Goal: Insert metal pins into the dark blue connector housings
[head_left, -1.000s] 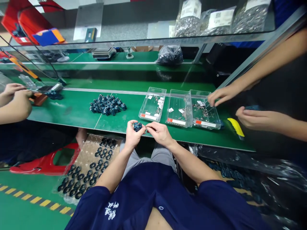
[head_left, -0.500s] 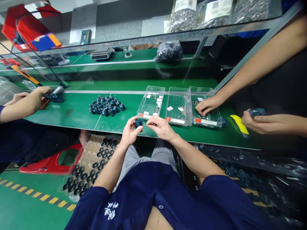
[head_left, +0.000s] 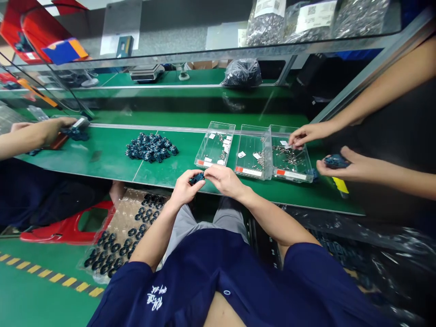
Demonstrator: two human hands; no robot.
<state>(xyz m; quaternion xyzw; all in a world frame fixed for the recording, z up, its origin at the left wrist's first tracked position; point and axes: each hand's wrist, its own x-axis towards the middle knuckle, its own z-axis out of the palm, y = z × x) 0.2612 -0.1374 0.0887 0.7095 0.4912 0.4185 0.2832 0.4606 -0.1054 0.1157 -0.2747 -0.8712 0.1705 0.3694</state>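
Left hand (head_left: 184, 190): holding a knobbly blue plastic part (head_left: 196, 178)
Right hand (head_left: 225, 180): narrow, fingertips on the part
Bench (head_left: 112, 165): smooth, green, beneath both hands

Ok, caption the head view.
Left hand holds a blue part, right hand beside it, at a green bench with clear trays.

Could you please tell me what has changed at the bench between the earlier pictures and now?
The person's right hand has closed in on the dark blue part held in their left hand. A co-worker's hand has lifted from inside the rightmost clear tray, and that co-worker's other hand has carried a dark blue part leftward over a yellow handle. The pile of blue parts stayed where it was.
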